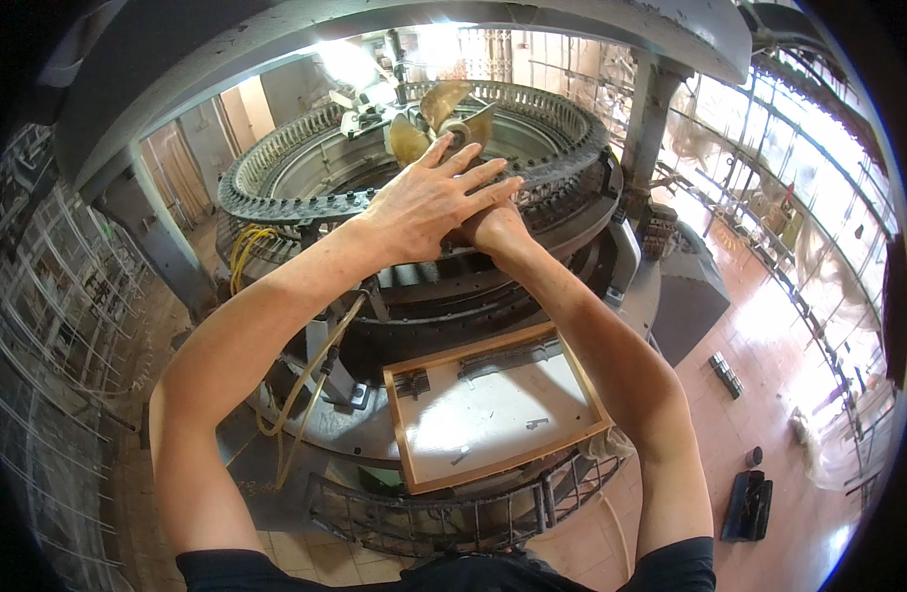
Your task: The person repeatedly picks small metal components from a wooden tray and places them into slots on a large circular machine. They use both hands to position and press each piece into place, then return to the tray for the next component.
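Note:
Both my arms reach forward to the near rim of a large round knitting machine (pixel 305 208). My left hand (pixel 426 205) has its fingers stretched out and spread, pointing up and to the right, and shows nothing held on its visible side. It passes over my right hand (pixel 496 229), whose fingers are hidden beneath and behind it, so what the right hand touches or holds cannot be made out. Just beyond the fingertips is a fan (pixel 411 138) with brass-coloured blades inside the machine's ring.
Below my hands, a wood-framed tray (pixel 493 419) with a white bottom bears small dark metal pieces. Yellow hoses (pixel 305 395) hang left of it. A grey pillar (pixel 655 113) stands right. A black case (pixel 747 505) and a row of metal parts (pixel 725 376) lie on the floor.

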